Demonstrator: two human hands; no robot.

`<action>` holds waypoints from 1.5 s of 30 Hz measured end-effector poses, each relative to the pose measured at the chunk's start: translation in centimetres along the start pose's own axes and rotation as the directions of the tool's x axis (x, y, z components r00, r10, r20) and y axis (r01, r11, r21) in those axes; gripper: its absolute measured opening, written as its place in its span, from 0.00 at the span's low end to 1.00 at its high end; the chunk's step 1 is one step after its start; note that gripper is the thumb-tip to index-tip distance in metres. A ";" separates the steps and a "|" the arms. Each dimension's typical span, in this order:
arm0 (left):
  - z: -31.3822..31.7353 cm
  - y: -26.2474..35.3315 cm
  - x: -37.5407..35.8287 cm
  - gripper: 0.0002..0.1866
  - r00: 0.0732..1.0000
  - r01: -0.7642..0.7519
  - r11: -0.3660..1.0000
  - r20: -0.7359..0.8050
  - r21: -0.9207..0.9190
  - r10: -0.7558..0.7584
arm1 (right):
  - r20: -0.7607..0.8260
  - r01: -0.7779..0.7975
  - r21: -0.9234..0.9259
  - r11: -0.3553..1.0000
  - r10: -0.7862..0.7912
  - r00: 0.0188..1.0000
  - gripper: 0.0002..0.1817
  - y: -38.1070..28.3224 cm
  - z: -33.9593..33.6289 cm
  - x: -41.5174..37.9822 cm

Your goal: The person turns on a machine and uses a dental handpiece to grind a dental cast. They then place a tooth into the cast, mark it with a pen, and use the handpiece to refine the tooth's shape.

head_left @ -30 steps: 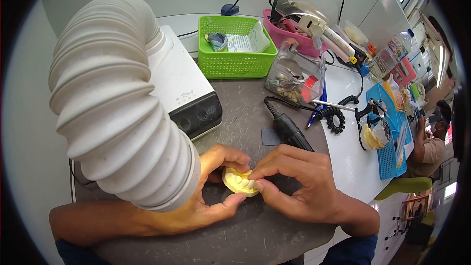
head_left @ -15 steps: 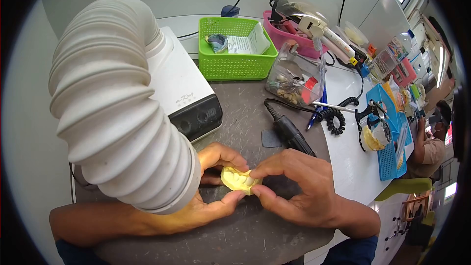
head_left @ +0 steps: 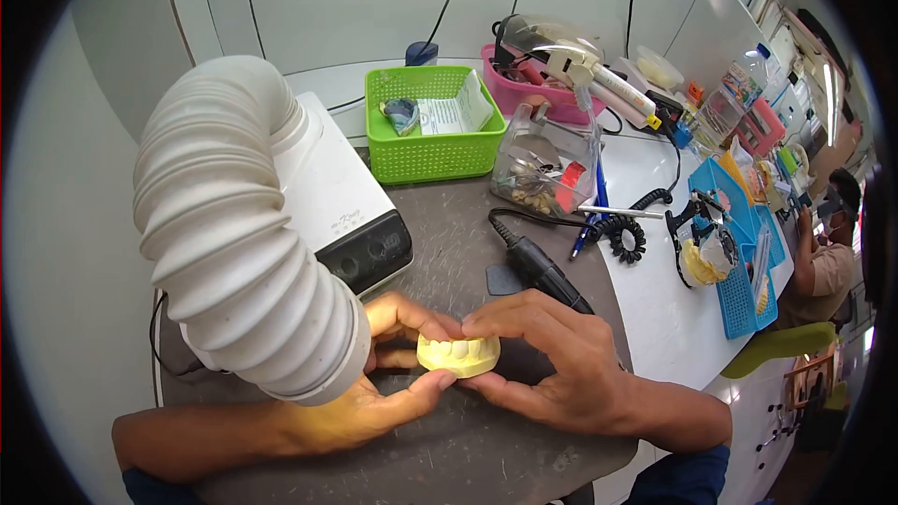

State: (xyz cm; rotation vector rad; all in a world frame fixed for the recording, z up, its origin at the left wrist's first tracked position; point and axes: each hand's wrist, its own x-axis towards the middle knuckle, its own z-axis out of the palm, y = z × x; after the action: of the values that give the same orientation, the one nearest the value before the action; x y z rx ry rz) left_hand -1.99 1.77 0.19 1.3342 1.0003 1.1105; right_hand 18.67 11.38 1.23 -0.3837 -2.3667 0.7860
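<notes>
Carefully held over the dark tabletop (head_left: 449,243), just beside the open end of a ribbed white hose (head_left: 215,196): a yellow dental model (head_left: 458,357). Pinched narrowly at one side between thumb and fingers of the left hand (head_left: 374,404), at the other by the right hand (head_left: 580,355); turned with teeth upward and front of base toward the camera. Probably light, stiff and dry, judging by a plaster-like look; unlikely to slip, but perhaps brittle at the teeth and thin edges. Best gripped by the thick base wall, clear of the crowns. Nearby, on a white machine (head_left: 323,178), script-like lettering too blurred to read with confidence. Inside a green basket (head_left: 435,161), on a paper sheet (head_left: 444,119), print too small to make out. Equally illegible: markings on a slim white device (head_left: 619,98) and on a labelled bottle (head_left: 722,112).
</notes>
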 end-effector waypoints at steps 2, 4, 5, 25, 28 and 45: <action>0.3 -0.1 -0.1 0.18 1.000 -0.028 0.999 0.000 -0.025 0.028 | -0.022 0.016 0.001 1.000 -0.016 1.000 0.22 0.0 0.0 -0.1; 0.7 0.0 -0.2 0.16 0.995 -0.054 0.998 -0.091 -0.019 0.053 | -0.040 0.029 0.003 1.000 -0.029 0.999 0.21 -0.1 0.0 -0.2; 0.7 0.1 -0.2 0.16 0.995 -0.052 0.998 -0.087 -0.017 0.051 | -0.047 0.024 -0.001 1.000 -0.024 0.999 0.20 -0.2 -0.1 -0.2; 0.9 0.2 -0.4 0.14 0.997 0.048 0.991 -0.061 -0.128 -0.056 | -0.071 -0.019 0.076 0.997 0.025 0.997 0.20 0.2 0.3 -0.8; 0.9 0.3 -0.4 0.14 0.996 0.053 0.992 -0.059 -0.112 -0.060 | -0.064 -0.030 0.087 0.996 0.036 0.997 0.20 0.2 0.3 -0.9; 1.1 1.0 -0.6 0.16 0.984 0.132 0.978 -0.100 -0.162 -0.149 | 0.014 -0.129 0.153 0.980 0.129 0.992 0.22 -0.3 -0.3 -0.7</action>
State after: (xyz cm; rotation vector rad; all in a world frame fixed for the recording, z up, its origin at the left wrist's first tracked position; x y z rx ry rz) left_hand -1.02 0.89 1.17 1.0698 1.0515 1.1405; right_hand 19.43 10.96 1.32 -0.4740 -2.2843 1.0234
